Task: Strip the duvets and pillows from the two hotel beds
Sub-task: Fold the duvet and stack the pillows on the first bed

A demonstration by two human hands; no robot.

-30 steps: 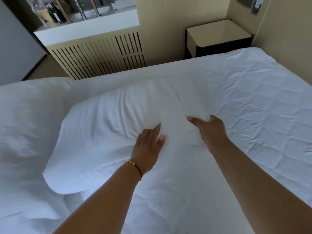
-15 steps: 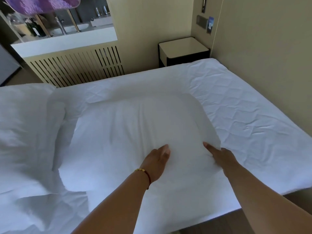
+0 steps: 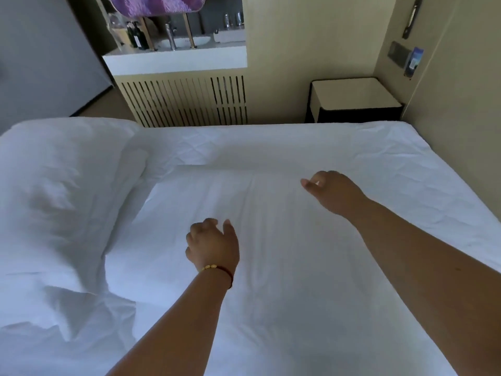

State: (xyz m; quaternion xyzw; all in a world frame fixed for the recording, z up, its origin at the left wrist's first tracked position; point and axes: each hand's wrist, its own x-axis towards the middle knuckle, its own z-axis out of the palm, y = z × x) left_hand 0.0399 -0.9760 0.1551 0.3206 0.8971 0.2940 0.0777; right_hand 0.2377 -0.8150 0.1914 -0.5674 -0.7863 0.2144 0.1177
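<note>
A white pillow (image 3: 271, 253) lies flat in the middle of the bed, on the white fitted sheet (image 3: 393, 164). My left hand (image 3: 212, 246), with a bracelet at the wrist, hovers over the pillow's near left part, fingers loosely curled and holding nothing. My right hand (image 3: 334, 192) is over the pillow's far right part, its fingers also loosely curled, with no fabric between them. A rumpled white duvet (image 3: 54, 213) is heaped along the left side of the bed, touching the pillow's left edge.
A dark nightstand with a pale top (image 3: 355, 100) stands beyond the bed's far right corner, against the beige wall. A slatted panel (image 3: 184, 100) under a white counter with a tap and bottles (image 3: 173, 54) runs behind the bed.
Both hands have let go of the pillow and lifted off it. The pillow has dropped flat onto the sheet. The right hand has moved farther away and to the right.
</note>
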